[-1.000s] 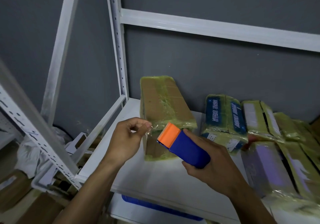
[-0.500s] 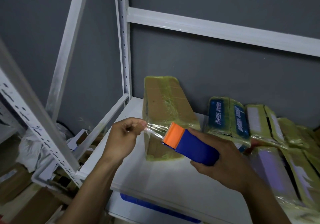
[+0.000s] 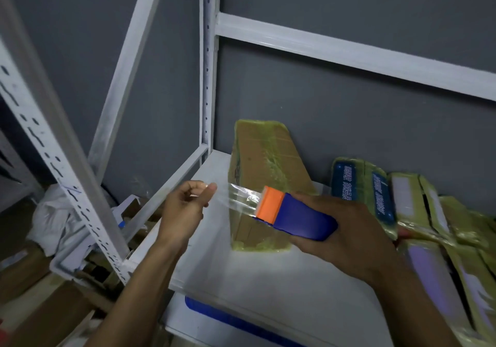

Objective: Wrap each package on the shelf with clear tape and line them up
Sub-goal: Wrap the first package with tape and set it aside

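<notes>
Tape-pulling step. Pinching the free end of the clear tape (image 3: 237, 199) between the thumb and the first of the fingers (image 3: 208, 189) of the left hand (image 3: 185, 208), with the remaining ones curled in loosely. Gripping the blue and orange tape dispenser (image 3: 298, 219) in the right hand (image 3: 349, 244), with fingers wrapped round its body and the orange cutter end pointing toward the left hand. Holding the strip stretched between both hands, probably for getting enough length before sticking it down. Working just in front of the brown cardboard package (image 3: 264, 156), standing upright at the left part of the white shelf (image 3: 241, 279), already covered partly in yellowish film. Leaving the other wrapped packages (image 3: 375, 193) lying tilted against each other at the right, just beside it. Aiming, as it seems, at laying the strip on the near face of this package next, without letting the tape fold onto itself.
</notes>
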A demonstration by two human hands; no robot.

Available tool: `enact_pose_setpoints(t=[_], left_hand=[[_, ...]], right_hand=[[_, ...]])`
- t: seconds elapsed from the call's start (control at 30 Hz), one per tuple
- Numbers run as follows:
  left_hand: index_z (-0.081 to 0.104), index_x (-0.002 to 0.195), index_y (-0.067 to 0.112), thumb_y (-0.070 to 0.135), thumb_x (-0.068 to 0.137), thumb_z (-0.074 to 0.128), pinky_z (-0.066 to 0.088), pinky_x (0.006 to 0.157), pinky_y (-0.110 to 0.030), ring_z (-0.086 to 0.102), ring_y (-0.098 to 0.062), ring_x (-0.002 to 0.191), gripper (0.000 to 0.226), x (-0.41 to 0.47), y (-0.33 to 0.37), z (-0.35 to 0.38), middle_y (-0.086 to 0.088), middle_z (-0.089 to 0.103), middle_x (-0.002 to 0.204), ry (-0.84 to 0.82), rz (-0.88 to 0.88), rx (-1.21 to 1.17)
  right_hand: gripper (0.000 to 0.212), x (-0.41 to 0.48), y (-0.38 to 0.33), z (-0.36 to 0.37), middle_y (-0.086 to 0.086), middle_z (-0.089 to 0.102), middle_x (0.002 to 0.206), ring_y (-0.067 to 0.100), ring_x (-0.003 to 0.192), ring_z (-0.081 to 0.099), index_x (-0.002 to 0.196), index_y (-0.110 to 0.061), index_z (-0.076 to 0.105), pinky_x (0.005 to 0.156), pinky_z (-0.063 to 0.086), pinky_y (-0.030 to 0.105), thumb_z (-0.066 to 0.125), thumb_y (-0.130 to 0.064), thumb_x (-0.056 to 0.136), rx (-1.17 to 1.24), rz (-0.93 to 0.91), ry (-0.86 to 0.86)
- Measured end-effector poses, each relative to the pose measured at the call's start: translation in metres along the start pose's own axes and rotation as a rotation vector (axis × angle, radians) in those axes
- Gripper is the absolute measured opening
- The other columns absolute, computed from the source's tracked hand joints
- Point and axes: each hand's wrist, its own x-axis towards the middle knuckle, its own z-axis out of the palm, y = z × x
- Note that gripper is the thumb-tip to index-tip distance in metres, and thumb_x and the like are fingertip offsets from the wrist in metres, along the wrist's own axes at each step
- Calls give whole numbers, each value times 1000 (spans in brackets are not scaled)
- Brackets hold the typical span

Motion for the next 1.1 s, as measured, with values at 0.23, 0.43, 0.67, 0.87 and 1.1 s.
enact_pose_setpoints(t=[0.23, 0.43, 0.67, 0.87, 1.1], left_hand=[[68, 89, 21, 33, 92, 74, 50, 68, -33, 60, -2, 69, 14, 7, -23, 11, 18, 68, 79, 21, -101, -92], [71, 95, 22, 32, 96, 68, 45, 63, -30, 59, -14, 82, 10, 12, -36, 18, 12, 70, 82, -65, -205, -150], [73, 93, 26, 36, 97, 67, 43, 61, -30, 60, -15, 85, 12, 11, -47, 35, 10, 73, 87, -137, -304, -164], [72, 94, 26, 38, 98, 65, 47, 57, -20, 61, -2, 76, 14, 10, -53, 49, 20, 71, 82, -183, -268, -105], [64, 106, 45, 34, 95, 68, 44, 63, 1, 59, 13, 96, 16, -1, -62, 46, 29, 64, 111, -10, 80, 15]], right_hand=[[54, 26, -16, -10, -19, 68, 99, -1, 89, 64, 130, -39, 62, 78, 52, 20, 78, -55, 82, -191, -19, -97], [19, 45, -25, -18, -20, 58, 72, 3, 70, 59, 89, -61, 50, 68, 54, 33, 64, -67, 78, -323, -26, -165], [67, 59, -27, -16, -16, 69, 118, 9, 105, 65, 142, -44, 55, 89, 57, 39, 80, -55, 80, -395, 66, -203], [73, 62, -27, -13, -14, 65, 129, 11, 113, 62, 148, -43, 48, 93, 56, 38, 79, -54, 83, -410, 94, -242], [68, 58, -28, -12, -16, 68, 123, 8, 107, 64, 145, -41, 52, 92, 56, 36, 79, -53, 84, -408, 90, -227]])
